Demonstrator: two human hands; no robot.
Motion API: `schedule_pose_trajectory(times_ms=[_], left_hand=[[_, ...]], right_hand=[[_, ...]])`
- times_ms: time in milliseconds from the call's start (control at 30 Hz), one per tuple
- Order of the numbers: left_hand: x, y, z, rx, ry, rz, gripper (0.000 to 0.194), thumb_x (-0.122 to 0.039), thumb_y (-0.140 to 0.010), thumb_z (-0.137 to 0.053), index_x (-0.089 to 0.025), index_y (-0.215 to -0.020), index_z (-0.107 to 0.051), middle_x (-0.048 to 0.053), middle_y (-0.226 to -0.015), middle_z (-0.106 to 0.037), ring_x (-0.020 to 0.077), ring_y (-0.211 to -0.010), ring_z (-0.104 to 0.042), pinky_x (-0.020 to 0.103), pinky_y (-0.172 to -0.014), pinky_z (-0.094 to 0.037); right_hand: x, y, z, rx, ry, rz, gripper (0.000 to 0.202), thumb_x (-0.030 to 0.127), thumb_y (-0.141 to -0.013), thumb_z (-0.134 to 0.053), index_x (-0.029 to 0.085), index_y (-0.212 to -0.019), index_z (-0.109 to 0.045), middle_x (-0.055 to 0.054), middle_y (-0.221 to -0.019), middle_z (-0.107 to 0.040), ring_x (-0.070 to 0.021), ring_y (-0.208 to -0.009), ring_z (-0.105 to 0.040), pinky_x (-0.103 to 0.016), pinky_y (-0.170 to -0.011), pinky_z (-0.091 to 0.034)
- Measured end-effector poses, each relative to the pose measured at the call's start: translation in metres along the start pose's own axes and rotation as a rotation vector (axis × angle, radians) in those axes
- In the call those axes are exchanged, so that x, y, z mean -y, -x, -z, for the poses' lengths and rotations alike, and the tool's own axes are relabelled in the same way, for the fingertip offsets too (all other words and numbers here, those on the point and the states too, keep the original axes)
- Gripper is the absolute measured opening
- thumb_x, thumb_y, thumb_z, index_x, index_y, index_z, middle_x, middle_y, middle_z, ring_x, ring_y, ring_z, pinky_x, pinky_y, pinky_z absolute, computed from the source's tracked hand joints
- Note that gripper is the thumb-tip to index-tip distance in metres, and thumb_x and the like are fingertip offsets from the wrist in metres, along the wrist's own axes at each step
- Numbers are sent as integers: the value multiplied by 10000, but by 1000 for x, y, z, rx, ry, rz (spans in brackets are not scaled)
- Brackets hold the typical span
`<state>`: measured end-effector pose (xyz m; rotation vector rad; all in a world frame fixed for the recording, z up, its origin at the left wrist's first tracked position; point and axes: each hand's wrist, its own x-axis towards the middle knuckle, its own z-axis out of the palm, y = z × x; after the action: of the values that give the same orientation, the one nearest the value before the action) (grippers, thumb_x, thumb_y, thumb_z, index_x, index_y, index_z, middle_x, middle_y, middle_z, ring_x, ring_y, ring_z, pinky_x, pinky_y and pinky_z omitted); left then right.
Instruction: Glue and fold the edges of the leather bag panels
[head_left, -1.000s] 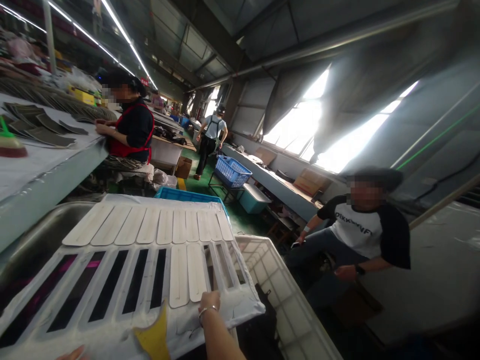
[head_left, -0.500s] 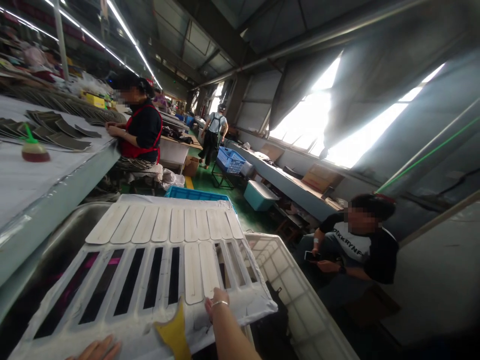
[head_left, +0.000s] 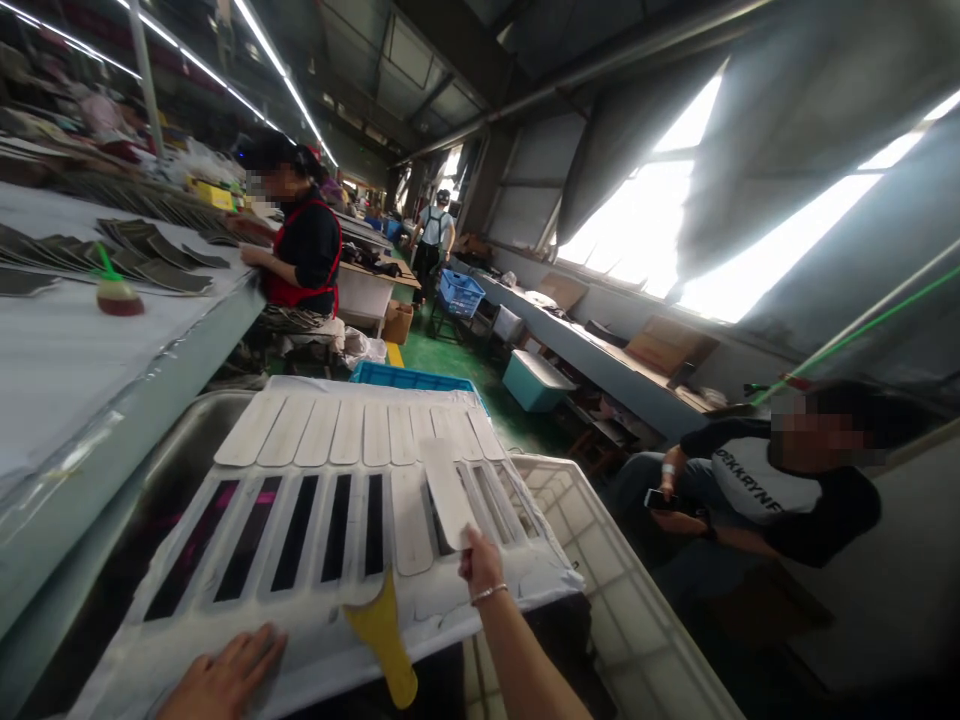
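Note:
A white cloth-covered frame (head_left: 319,622) with slot-like openings lies in front of me. My right hand (head_left: 482,565) pinches the near end of a white rounded strip (head_left: 450,495), which is tilted up off the frame. Another white strip (head_left: 411,530) covers the slot to its left. Along the far side runs a row of several similar strips (head_left: 311,432). Dark gaps show through the uncovered slots. My left hand (head_left: 225,672) lies flat, fingers spread, on the frame's near left edge. Between my hands a yellow forked tool (head_left: 384,632) rests across the near edge.
A white plastic crate (head_left: 637,590) stands at the right, under the frame's side. A metal basin (head_left: 199,425) and a long worktable (head_left: 90,390) with dark pieces and a glue bottle (head_left: 118,298) are on the left. One person works there; another sits at the right holding a phone.
My right hand has lifted the strip off its slot, and a dark opening shows beneath. My left hand has come further into view. The whole view has shifted slightly.

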<state>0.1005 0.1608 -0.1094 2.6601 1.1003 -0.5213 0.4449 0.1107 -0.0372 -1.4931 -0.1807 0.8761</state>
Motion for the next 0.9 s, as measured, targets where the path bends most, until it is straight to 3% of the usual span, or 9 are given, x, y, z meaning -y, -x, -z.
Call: schedule_pose_trajectory(times_ms=[133,267,367,467,533,600,733,833,900], left_hand=[[-5,3,8,56,-20,33,876,58,-565,-436,-287,-1362,-320,59,-1459,-284,306,-1314,-318,521,-981,-350],[12,3,33,48,292,7,921,-131,-541,-632,-175,-1398,-298,125,-1459,-298,308,-1313,-321,449,-1053,-316],[2,16,78,-245,495,10,933,-342,-637,-639,-111,-1430,-205,165,-1479,-237,306,-1321,-306,426,-1077,-295],[-42,52,136,-589,481,-217,990,-333,-613,-689,-206,-1439,-159,123,-1497,-222,309,-1334,-279,439,-1074,-304],[-76,79,168,-762,424,-304,970,-289,-567,-718,-190,-1407,-244,156,-1450,-324,356,-1310,-310,494,-1057,-312],[-100,102,189,-844,461,-282,702,-218,-675,-612,-175,-1330,-367,156,-1257,-548,330,-1172,-495,488,-990,-396],[-109,145,195,-894,781,-213,504,-170,-843,-359,-238,-1340,-309,57,-1055,-651,196,-948,-632,357,-860,-497],[-110,166,178,-836,872,-333,460,-228,-737,-526,-220,-1194,-479,62,-1096,-615,233,-1044,-566,388,-936,-442],[-118,172,163,-718,965,-328,296,-231,-645,-620,-193,-935,-580,41,-886,-636,223,-864,-599,374,-815,-498]], right_hand=[[24,28,33,156,-253,18,360,448,-767,-607,163,-664,-412,118,-492,-282,4,-339,-189,-114,-327,-200],[48,53,45,520,-612,-81,298,358,-730,-682,136,-754,-483,120,-538,-319,35,-348,-203,-70,-338,-191],[60,87,32,783,-779,-256,278,308,-735,-705,125,-782,-501,124,-539,-339,43,-343,-235,-66,-337,-201],[66,150,2,889,-718,-426,306,331,-726,-717,121,-733,-494,117,-525,-360,37,-334,-247,-87,-327,-210],[71,200,-17,923,-583,-506,324,386,-754,-680,126,-712,-492,98,-525,-410,24,-330,-268,-105,-329,-237],[80,245,-26,933,-446,-498,353,473,-795,-602,132,-752,-521,72,-535,-462,-5,-327,-317,-135,-326,-281],[96,293,-14,1095,-329,-396,574,674,-790,-433,116,-814,-568,25,-554,-527,-73,-319,-409,-216,-311,-365],[97,301,-10,1065,-307,-417,402,466,-879,-437,114,-720,-546,55,-470,-448,-45,-290,-321,-178,-298,-313],[90,305,-19,1062,-257,-528,346,338,-912,-385,120,-679,-519,70,-448,-397,-31,-291,-272,-150,-297,-268]])
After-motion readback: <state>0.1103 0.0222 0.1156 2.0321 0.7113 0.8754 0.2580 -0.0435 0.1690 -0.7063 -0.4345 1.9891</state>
